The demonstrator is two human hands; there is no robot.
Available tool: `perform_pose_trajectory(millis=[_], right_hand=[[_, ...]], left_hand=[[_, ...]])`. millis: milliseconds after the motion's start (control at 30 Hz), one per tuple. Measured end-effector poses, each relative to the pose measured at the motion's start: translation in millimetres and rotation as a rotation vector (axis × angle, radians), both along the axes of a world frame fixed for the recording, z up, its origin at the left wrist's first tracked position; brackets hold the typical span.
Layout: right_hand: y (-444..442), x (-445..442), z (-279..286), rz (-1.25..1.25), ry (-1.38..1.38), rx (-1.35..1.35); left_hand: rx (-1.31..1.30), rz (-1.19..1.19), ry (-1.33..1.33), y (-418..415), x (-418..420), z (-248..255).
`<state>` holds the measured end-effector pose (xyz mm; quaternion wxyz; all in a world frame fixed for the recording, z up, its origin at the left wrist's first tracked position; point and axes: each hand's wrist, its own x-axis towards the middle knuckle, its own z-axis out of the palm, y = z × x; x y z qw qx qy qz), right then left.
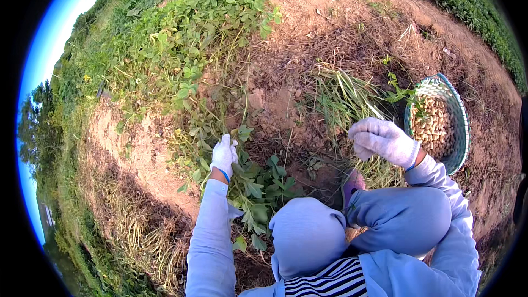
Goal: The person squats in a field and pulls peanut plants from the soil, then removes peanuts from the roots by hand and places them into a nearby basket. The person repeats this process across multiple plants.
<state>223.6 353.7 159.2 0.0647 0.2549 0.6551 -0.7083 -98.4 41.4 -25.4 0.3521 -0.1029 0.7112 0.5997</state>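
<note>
My left hand (224, 156), in a white knit glove, is closed around the stems of a leafy peanut plant (251, 181). The plant's leaves spread below and to the right of the hand, beside my knee. My right hand (381, 140), gloved the same way, hangs with curled fingers just left of a woven plastic basket (461, 132). Whether anything lies within those fingers is hidden. Many unshelled peanuts (432, 123) fill the bottom of the basket, with a green sprig lying over its left rim.
Standing peanut plants (198, 29) grow at the upper left. Pulled grass (346, 95) lies between my hands and the basket. Dry stalks (136, 227) cover the ground at the lower left. My shoe (354, 185) shows beside my bent knee, and a green crop row (466, 12) borders the upper right.
</note>
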Motion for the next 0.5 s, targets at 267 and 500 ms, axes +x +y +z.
perform_pose_trajectory(millis=[267,500], right_hand=[[209.2,160.9,-30.7,-0.586,-0.660,1.559],[246.2,175.5,-59.5,-0.930,-0.382,0.485]], left_hand=[[-0.065,0.056,0.053,19.8,15.4,18.6],[-0.195,0.018,0.028,30.6,30.2,23.1]])
